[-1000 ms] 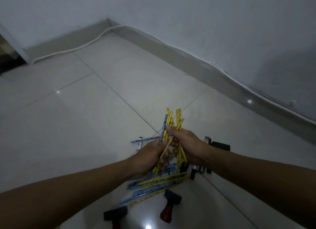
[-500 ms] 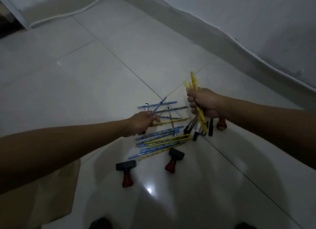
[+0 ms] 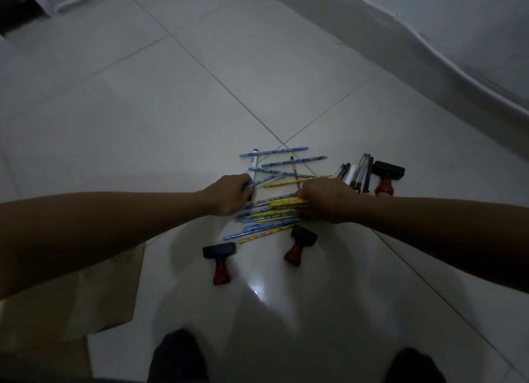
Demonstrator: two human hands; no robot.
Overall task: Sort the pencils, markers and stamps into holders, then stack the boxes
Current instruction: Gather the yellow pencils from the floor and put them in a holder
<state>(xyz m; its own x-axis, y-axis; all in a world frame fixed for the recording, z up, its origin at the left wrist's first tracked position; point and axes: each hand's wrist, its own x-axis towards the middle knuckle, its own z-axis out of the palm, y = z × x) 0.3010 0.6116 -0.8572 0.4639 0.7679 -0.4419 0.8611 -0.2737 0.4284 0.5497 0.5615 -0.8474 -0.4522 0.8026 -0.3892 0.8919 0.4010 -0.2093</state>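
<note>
Yellow and blue pencils (image 3: 269, 219) lie in a loose heap on the white tiled floor. My right hand (image 3: 326, 201) is down on the heap, gripping a bundle of yellow pencils (image 3: 283, 202) that lies level with the floor. At the heap's left edge my left hand (image 3: 232, 193) pinches a blue pencil (image 3: 264, 179). More blue pencils (image 3: 274, 152) lie just beyond. Dark markers (image 3: 357, 173) lie in a group to the right. Three stamps with black heads and red handles are around: one (image 3: 219, 258) near left, one (image 3: 300, 243) near middle, one (image 3: 386, 176) far right.
A flat brown cardboard piece (image 3: 86, 294) lies on the floor at the lower left. A wall with a skirting board and a white cable (image 3: 446, 56) runs along the right. My dark-clad knees (image 3: 177, 357) show at the bottom edge.
My right hand has come down from mid-air and laid its bundle of yellow pencils onto the heap. My left hand stays at the heap's left edge with the blue pencil. The camera tilted downward.
</note>
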